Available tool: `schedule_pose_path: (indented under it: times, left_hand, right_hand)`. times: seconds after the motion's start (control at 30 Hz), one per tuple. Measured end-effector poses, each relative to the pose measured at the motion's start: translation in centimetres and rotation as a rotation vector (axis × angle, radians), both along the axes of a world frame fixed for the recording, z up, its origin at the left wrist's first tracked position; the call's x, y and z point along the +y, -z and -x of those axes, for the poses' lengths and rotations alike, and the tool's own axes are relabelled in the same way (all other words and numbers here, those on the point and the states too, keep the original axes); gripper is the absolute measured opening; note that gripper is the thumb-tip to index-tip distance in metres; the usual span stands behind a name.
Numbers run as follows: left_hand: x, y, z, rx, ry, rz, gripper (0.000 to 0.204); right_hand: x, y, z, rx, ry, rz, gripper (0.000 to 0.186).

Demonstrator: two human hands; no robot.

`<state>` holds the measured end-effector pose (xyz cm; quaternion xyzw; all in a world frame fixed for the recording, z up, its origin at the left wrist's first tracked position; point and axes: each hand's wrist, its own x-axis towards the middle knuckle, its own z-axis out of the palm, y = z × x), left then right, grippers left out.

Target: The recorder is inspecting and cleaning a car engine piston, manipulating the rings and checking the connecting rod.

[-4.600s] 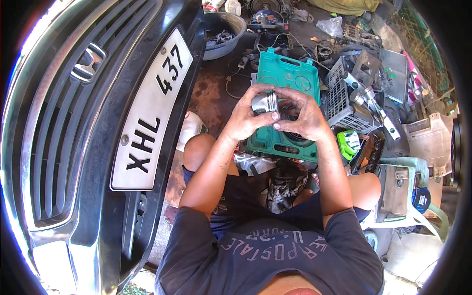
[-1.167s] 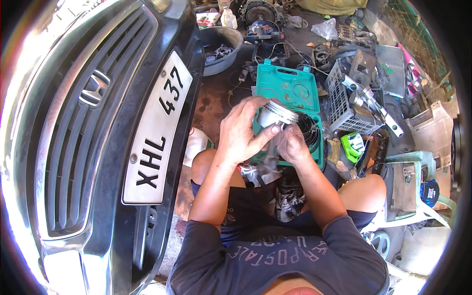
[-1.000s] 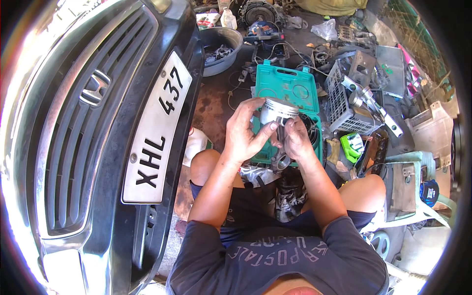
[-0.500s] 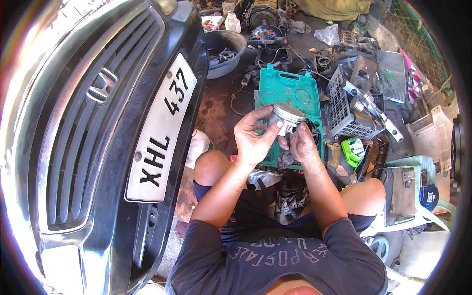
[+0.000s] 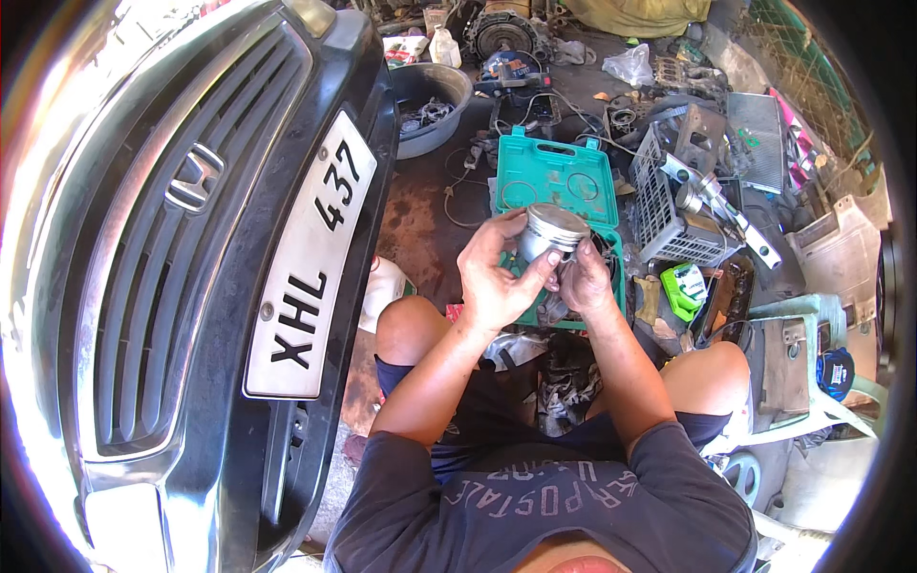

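A silver engine piston [image 5: 554, 227] is held up between my two hands, its round crown tilted upward and ring grooves showing round its side. My left hand [image 5: 499, 272] grips it from the left, thumb across the lower side and fingers behind. On the other side my right hand [image 5: 585, 279] has its fingers closed against the piston's lower right edge; part of them is hidden behind it. Beneath and beyond the hands lies an opened teal tool case [image 5: 559, 172], its lower half partly covered by my hands.
At left stands a car's front bumper with a licence plate [image 5: 310, 267]. A grey basin [image 5: 435, 110] holds metal parts. To the right are a grey plastic crate [image 5: 659, 224] with parts, a green-and-white box [image 5: 683, 291] and a pale green chair [image 5: 812, 382]. Engine parts lie further back.
My left thumb has moved lower along the piston, and the piston's crown has tipped slightly toward me. Both hands keep their hold; the view has shifted a little.
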<state>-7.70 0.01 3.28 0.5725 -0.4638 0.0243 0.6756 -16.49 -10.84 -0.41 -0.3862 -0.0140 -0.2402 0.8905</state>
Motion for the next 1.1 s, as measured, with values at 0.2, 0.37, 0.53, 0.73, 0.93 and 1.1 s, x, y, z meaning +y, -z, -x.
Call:
schedule_pose_path:
  times: [0.2, 0.37, 0.53, 0.73, 0.93, 1.1]
  left_hand:
    - [-0.4, 0.8, -1.1, 0.468, 0.254, 0.050, 0.049]
    - [-0.2, 1.3, -2.5, 0.663, 0.507, 0.156, 0.043]
    - [0.8, 0.5, -4.2, 0.652, 0.757, 0.051, 0.076]
    - [0.9, -0.6, -3.2, -0.038, 0.365, -0.314, 0.075]
    - [0.5, -0.4, -1.8, 0.021, 0.229, -0.228, 0.058]
    - [0.6, -0.9, -1.1, 0.306, 0.357, -0.089, 0.068]
  right_hand:
    - [-0.1, -2.0, 0.2, 0.071, 0.149, 0.368, 0.063]
    - [0.6, -3.5, 0.4, 0.139, 0.279, 0.524, 0.071]
    - [0.0, -5.3, 1.7, 0.337, 0.384, 1.021, 0.079]
    - [0.8, -6.7, 2.6, 0.514, 0.424, 1.458, 0.085]
    - [0.6, -6.9, 3.1, 0.351, 0.412, 1.397, 0.104]
    - [0.4, -8.5, 3.2, 0.450, 0.030, 1.136, 0.075]
